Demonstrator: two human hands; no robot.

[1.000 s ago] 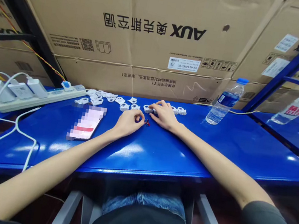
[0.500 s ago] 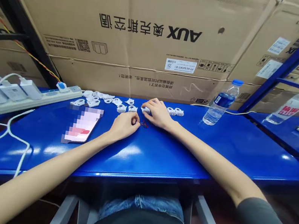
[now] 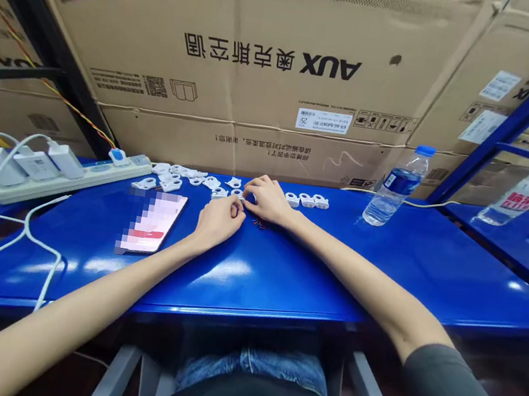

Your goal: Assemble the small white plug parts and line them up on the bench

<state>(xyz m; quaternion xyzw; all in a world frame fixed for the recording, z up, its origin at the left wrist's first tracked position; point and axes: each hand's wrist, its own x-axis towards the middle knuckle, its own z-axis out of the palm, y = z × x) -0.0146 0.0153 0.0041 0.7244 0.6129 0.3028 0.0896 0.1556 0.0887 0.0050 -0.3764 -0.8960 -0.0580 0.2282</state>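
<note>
Head view: at the blue desk [image 3: 314, 267], the left hand [image 3: 220, 221] curls, thumb near fingertips, beside the loosely arched right hand [image 3: 268, 200]; whether either holds anything, I cannot tell. White looped parts [image 3: 305, 200] lie behind the left hand and right of the right, small red wires [image 3: 258, 224] just in front.

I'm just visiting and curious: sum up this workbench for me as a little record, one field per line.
Left hand: fingers curled; whether it holds anything is unclear
Right hand: fingers bent, fingertips close to the left hand's
Small red and dark bits: on the blue table, nearer the person than the right hand
White pieces: three in a row to the right, more clustered left
Phone: lying left of the left hand
Water bottle: standing, blue cap
Backdrop: cardboard carton
</note>
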